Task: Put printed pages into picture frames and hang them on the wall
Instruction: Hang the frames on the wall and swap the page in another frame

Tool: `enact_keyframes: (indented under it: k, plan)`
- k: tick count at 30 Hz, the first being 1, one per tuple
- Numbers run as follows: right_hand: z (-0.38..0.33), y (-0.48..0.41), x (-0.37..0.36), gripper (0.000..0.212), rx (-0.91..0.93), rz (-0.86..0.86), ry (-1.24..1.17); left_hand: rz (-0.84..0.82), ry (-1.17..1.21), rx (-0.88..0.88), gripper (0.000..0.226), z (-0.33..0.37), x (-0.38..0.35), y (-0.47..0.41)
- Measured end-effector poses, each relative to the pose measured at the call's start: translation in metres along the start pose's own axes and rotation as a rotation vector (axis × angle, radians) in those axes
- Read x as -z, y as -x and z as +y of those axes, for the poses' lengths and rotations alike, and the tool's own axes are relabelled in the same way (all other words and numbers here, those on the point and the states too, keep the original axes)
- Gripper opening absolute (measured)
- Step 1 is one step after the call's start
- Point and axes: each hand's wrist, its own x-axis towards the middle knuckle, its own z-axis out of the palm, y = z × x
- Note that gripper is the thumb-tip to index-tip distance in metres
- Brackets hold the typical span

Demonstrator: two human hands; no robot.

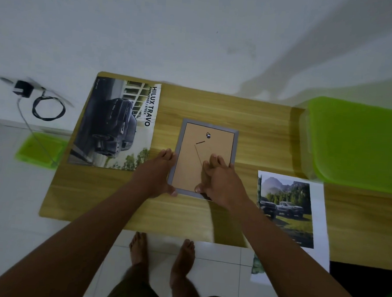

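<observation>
1. The frame [213, 147] lies face down in the middle of the table [216, 108]; its brown back is up, with a small hook [208, 135] near the far end.
2. My left hand [158, 171] sits flat against the frame's left side, fingers straight, thumb by the near corner; it steadies the frame and is not wrapped round it.
3. My right hand [220, 179] lies on the brown back near the right corner, fingers pressing down, thumb at the near edge; it holds nothing.
4. I think the frame is light and stiff; the front may be glass or clear plastic, but I cannot see it, so I would treat it as easy to break.
5. The table looks smooth, so the frame may slide when pushed; I would take it by its two long sides, not by the thin back or the hook.
6. The pages are thin and floppy; they can bend or crease; I would lift one by two corners.
7. I count one frame; two pages, the big one [116, 125] on the left and the small one [288, 206] on the right, hanging over the near edge.
8. I also count one green box [356, 144], one green lid [41, 149] and one charger [23, 88] with its cord.
</observation>
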Motion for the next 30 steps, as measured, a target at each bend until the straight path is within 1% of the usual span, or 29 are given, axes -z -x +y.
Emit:
enact_keyframes:
  k: [3,6,12,16,19,21,23,25,27,28,30]
  plan:
    - [-0.005,-0.005,0.002,0.079,-0.05,0.002,-0.007,0.009,0.001,0.012,0.118,0.001,0.0,0.001]
    - [-0.005,-0.007,0.002,0.077,-0.062,0.004,-0.007,0.008,-0.006,0.014,0.119,0.002,0.001,-0.001]
    - [-0.005,0.0,-0.001,0.08,-0.04,0.041,-0.013,0.003,-0.016,0.015,0.119,0.003,0.002,0.0]
    - [0.003,0.003,-0.002,0.084,0.011,0.022,-0.04,-0.008,-0.013,0.019,0.121,0.004,0.001,0.0]
    - [0.013,0.008,0.001,0.077,0.06,0.019,-0.129,-0.002,0.008,0.024,0.121,0.009,0.001,0.001]
    - [0.017,0.014,0.004,0.07,0.024,0.088,-0.233,0.001,0.022,0.04,0.119,0.011,0.001,0.001]
    - [0.018,0.019,0.004,0.066,-0.078,0.205,-0.292,0.026,0.085,0.105,0.111,0.012,-0.003,-0.001]
    - [0.016,0.019,0.003,0.071,-0.231,0.269,-0.338,0.123,0.138,0.172,0.093,0.014,-0.007,-0.006]
    - [0.014,0.015,0.004,0.081,-0.369,0.241,-0.392,0.2,0.143,0.232,0.079,0.018,-0.011,-0.011]
    - [0.012,0.013,0.005,0.08,-0.41,0.224,-0.416,0.214,0.154,0.25,0.074,0.019,-0.013,-0.013]
    - [0.009,0.009,0.007,0.067,-0.445,0.201,-0.46,0.23,0.188,0.25,0.056,0.021,-0.016,-0.016]
